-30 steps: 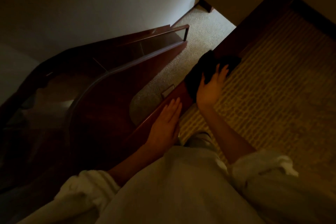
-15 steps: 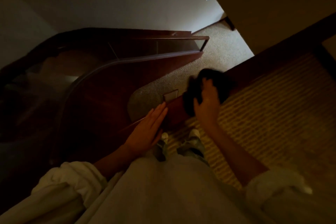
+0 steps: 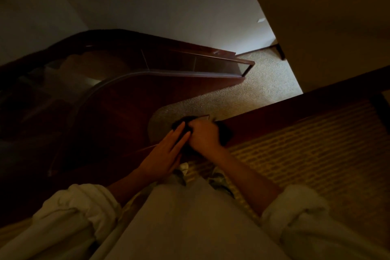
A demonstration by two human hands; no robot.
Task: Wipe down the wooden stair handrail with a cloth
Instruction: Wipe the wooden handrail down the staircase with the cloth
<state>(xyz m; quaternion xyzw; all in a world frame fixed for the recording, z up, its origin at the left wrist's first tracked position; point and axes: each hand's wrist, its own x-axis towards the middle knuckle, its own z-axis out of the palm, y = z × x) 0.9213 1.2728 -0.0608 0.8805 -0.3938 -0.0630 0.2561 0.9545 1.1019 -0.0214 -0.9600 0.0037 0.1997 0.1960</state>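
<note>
I see my left grip lying flat, fingers straight and together, tips just beside my right grip, whose fingers curl over the cloth. Both sleeves sit rolled near the elbows.

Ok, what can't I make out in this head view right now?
- The cloth: mostly hidden under the right hand; its dark edges merge with the handrail.
- Handrail surface: too dim to tell dust from wiped parts; its far end is cut off by the right edge.
- Rail beneath the left hand: lost in shadow.
- The stairwell: steps barely readable in the dark.
</note>
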